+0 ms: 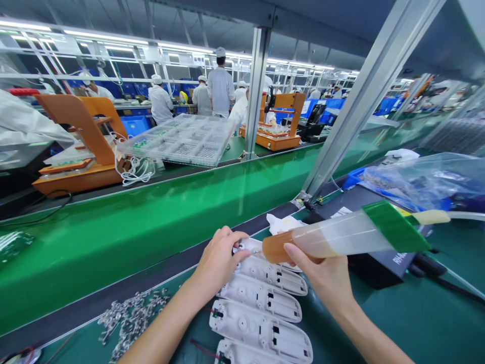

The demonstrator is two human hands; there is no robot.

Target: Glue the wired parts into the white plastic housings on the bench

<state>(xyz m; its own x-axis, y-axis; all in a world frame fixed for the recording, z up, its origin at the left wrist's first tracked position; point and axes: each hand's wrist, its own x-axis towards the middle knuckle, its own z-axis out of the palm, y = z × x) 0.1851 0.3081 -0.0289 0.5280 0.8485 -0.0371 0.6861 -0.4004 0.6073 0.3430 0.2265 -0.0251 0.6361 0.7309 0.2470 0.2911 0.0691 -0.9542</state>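
Observation:
My right hand [328, 275] is wrapped round a large dispensing syringe [344, 232] with amber fluid at its front and a green cap at its back. The syringe lies nearly level, its front pointing left. At the far end of a row of white plastic shells [261, 323], my left hand [217, 260] pinches the left end of a white plastic shell [250, 246]; a small dark part shows by its fingertips. The syringe's front is close to that shell, and its tip is hard to make out. Several shells lie open side up, with thin wires at their left ends.
Small metal parts [132, 318] lie heaped on the left of the green mat. A black box [379, 268] and a blue bin [354, 178] stand at right. White tissue [284, 223] lies behind the syringe. A metal post [364, 106] rises beyond; orange fixtures [87, 151] and co-workers are across the green divider [151, 222].

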